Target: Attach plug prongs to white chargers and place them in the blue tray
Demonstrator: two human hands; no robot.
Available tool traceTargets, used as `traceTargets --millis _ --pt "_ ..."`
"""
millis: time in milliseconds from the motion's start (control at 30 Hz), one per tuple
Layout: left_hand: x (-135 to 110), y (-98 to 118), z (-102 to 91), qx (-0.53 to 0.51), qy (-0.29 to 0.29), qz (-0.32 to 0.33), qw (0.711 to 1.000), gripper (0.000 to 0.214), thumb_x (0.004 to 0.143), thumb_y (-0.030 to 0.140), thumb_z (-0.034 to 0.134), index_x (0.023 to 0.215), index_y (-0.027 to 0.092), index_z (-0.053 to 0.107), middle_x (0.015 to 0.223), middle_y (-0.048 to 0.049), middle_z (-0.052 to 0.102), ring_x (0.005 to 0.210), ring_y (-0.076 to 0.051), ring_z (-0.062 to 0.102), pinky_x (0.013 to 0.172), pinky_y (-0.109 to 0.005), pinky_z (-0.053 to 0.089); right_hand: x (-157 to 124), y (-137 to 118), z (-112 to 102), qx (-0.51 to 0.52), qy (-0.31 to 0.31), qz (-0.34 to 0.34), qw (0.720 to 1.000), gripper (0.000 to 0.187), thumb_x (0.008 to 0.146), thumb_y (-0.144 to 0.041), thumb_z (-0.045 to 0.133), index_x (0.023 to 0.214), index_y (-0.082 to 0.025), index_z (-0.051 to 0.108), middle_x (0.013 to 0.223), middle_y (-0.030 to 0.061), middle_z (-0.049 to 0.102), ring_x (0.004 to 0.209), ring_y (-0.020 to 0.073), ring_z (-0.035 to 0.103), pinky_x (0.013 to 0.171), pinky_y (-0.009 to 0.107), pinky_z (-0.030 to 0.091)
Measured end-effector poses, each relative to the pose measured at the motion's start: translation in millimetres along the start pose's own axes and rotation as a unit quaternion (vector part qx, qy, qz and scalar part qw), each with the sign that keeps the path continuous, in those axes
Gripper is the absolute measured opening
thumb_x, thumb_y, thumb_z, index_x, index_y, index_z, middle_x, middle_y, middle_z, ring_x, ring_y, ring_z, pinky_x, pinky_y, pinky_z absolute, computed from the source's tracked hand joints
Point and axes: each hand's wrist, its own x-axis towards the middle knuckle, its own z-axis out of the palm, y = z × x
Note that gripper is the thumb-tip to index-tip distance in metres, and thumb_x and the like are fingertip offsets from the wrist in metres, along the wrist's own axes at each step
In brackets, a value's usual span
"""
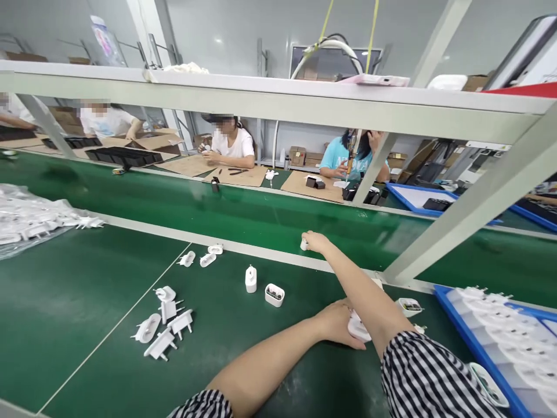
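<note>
My right hand [314,241] reaches far forward to the edge of the green conveyor belt [243,215], fingers closed on a small white charger part [304,244]. My left hand [337,323] rests on the green table, curled over a white charger shell [357,328] that my right forearm partly hides. An upright white charger body [250,278] and an open white shell [274,295] stand on the mat in front of me. Several white plug pieces [163,325] lie scattered to the left.
A blue tray [478,348] with rows of white parts sits at the right. A bag of white parts [26,217] lies at far left. A slanted metal frame post [470,215] crosses the right. Other people work across the belt at cardboard-covered benches.
</note>
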Motion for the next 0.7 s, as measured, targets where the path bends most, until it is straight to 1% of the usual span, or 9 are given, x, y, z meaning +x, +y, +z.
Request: traceTargets --millis 100,200,267,333,400,500,567,633,700 --pt "1.8 -1.7 0.9 0.040 0.004 0.008 0.999 0.078 0.042 0.033 0.067 0.114 0.017 0.039 0.115 -0.0079 0.044 0.106 -0.027 0.038 0.089 -0.036 0.031 -16.4 -10.6 2.5 0.010 -0.011 -0.054 0.998 0.028 0.073 -0.031 0.048 0.095 -0.013 0.049 0.090 0.0054 0.056 0.075 0.0140 0.054 0.063 0.030 0.043" --pt "0.1 -1.7 2.8 0.047 0.017 0.032 0.998 0.074 0.046 0.034 0.065 0.113 0.017 0.039 0.116 -0.0080 0.044 0.106 -0.027 0.038 0.089 -0.038 0.031 -47.0 -37.2 13.4 0.037 -0.007 -0.099 0.994 0.030 0.064 -0.033 0.056 0.088 -0.014 0.054 0.086 0.0062 0.059 0.076 0.0180 0.055 0.061 0.027 0.042" --pt "-1.3 -2.2 3.4 0.047 0.024 0.044 0.998 0.067 0.050 0.032 0.063 0.111 0.017 0.041 0.114 -0.0073 0.046 0.106 -0.027 0.039 0.089 -0.038 0.030 -66.8 -52.7 18.6 0.059 0.004 -0.107 0.993 0.033 0.062 -0.033 0.058 0.089 -0.014 0.055 0.088 0.0075 0.060 0.079 0.0210 0.055 0.061 0.027 0.042" --pt "-1.4 -3.3 3.3 0.053 0.024 0.035 0.998 0.061 0.052 0.029 0.062 0.108 0.016 0.043 0.111 -0.0076 0.048 0.102 -0.026 0.042 0.088 -0.037 0.031 -87.4 -54.5 15.7 0.083 0.020 -0.099 0.991 0.043 0.060 -0.035 0.059 0.098 -0.015 0.052 0.093 0.0084 0.059 0.080 0.0222 0.055 0.061 0.027 0.042" --pt "-0.4 -3.6 3.3 0.062 0.021 0.014 0.998 0.060 0.051 0.027 0.062 0.106 0.014 0.043 0.106 -0.0081 0.050 0.098 -0.024 0.046 0.086 -0.036 0.034 -117.2 -38.6 4.2 0.105 0.049 -0.084 0.990 0.051 0.063 -0.036 0.056 0.109 -0.015 0.044 0.104 0.0088 0.054 0.087 0.0220 0.053 0.065 0.027 0.042" --pt "1.1 0.2 4.5 0.071 0.019 -0.002 0.997 0.066 0.048 0.026 0.064 0.107 0.013 0.039 0.104 -0.0081 0.050 0.096 -0.022 0.047 0.083 -0.032 0.036 -191.0 7.3 -16.0 0.149 0.123 -0.030 0.981 0.049 0.073 -0.033 0.043 0.117 -0.015 0.034 0.118 0.0087 0.042 0.099 0.0197 0.045 0.078 0.029 0.038" --pt "3.1 5.4 6.1 0.078 0.023 -0.024 0.996 0.068 0.047 0.027 0.066 0.107 0.013 0.037 0.104 -0.0078 0.049 0.095 -0.022 0.047 0.081 -0.030 0.037 -255.5 37.8 -17.4 0.240 0.190 0.071 0.949 0.043 0.073 -0.031 0.042 0.113 -0.017 0.039 0.108 0.0067 0.051 0.088 0.0173 0.052 0.075 0.030 0.041" --pt "7.2 11.4 7.7 0.089 0.041 -0.069 0.993 0.069 0.047 0.027 0.066 0.107 0.014 0.035 0.101 -0.0073 0.051 0.092 -0.021 0.049 0.078 -0.029 0.038 -320.8 56.5 -1.5 0.301 0.180 0.165 0.922 0.041 0.071 -0.033 0.044 0.109 -0.020 0.043 0.101 0.0058 0.055 0.080 0.0175 0.054 0.072 0.033 0.043" --pt "13.1 17.2 8.8 0.101 0.070 -0.113 0.986 0.067 0.048 0.027 0.065 0.106 0.014 0.034 0.097 -0.0075 0.054 0.089 -0.021 0.051 0.075 -0.029 0.039 -375.1 58.0 31.6 0.358 0.085 0.223 0.903 0.043 0.067 -0.038 0.048 0.106 -0.021 0.047 0.094 0.0062 0.058 0.076 0.0192 0.055 0.069 0.035 0.044"
